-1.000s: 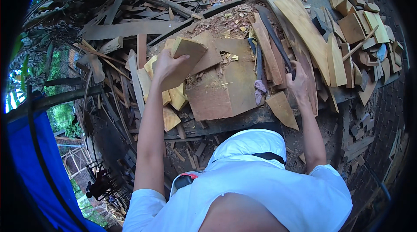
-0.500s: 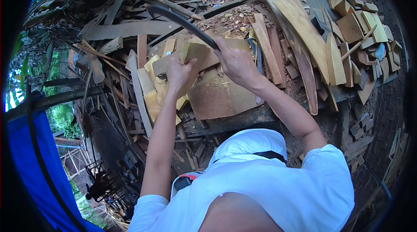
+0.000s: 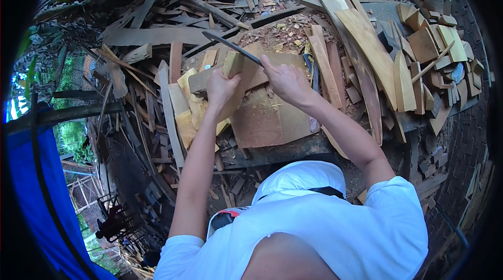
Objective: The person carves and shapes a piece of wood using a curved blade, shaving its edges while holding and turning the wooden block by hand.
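A long dark blade (image 3: 234, 46) is in my right hand (image 3: 287, 82), whose fingers are closed on its near end. The blade slants up and leftward across the top of a thick wooden block (image 3: 232, 64). My left hand (image 3: 221, 87) grips that block, which is tilted on end over other short boards. Beneath and nearer me lie flat brown boards (image 3: 257, 125), with pale yellow offcuts (image 3: 186, 122) just left of them. A small mauve cloth (image 3: 314, 125) shows beside my right forearm. Whether the blade touches the block, I cannot tell.
Long planks (image 3: 367, 54) lean along the right of the work surface, beside heaped offcuts (image 3: 424, 44). Scrap wood (image 3: 157, 36) is piled behind and to the left. A blue tarp (image 3: 42, 185) hangs at far left, near a dark horizontal pole (image 3: 63, 114).
My right hand has swung leftward from the right-hand planks, bringing the blade over the block. In the last half second the blade's tip has dropped. My left hand's block has shifted slightly.
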